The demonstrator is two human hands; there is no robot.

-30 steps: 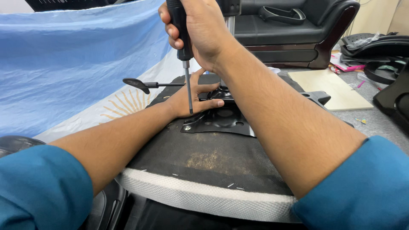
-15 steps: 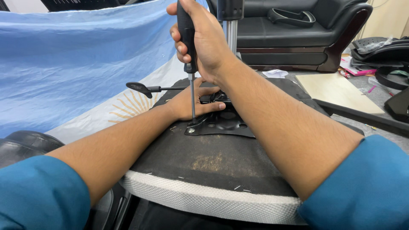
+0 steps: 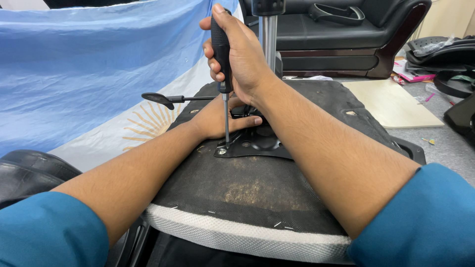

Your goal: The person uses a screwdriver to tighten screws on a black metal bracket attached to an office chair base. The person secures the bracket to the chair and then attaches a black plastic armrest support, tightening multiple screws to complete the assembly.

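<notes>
Half the mounting plate (image 3: 257,143) behind left hand (image 3: 222,118).

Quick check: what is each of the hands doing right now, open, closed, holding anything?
Left hand: open, resting flat on the metal plate, holding nothing.
Right hand: closed around the screwdriver, tip on a screw.
</notes>
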